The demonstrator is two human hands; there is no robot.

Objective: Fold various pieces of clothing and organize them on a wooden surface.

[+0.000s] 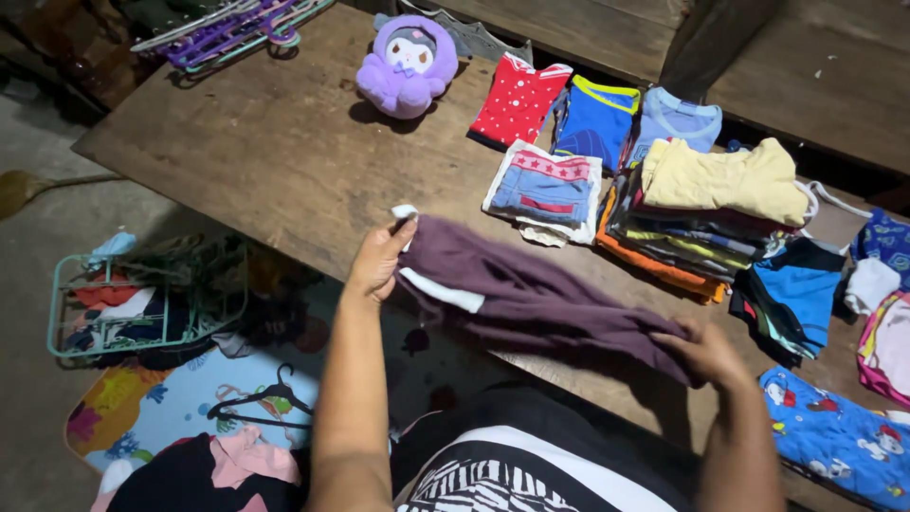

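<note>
A dark purple garment (531,299) is held stretched across the near edge of the wooden table (275,161), partly folded lengthwise, with a white inner band showing at its left end. The left hand (379,261) is closed on that left end, thumb and fingers pinched over the cloth; the right hand (706,351) is curled shut around the opposite end. Beyond the garment, a tall stack of folded clothes (701,213) is seen, topped by a pale yellow piece, with single folded pieces in red, blue and light blue beside and behind it. A purple plush toy (408,64) sits well beyond the garment, toward the far left. Below the garment, off the table, a green wire basket (142,299) holds unfolded clothes. Judged from this: much folding is done, the purple piece is in progress, and the basket load remains.
</note>
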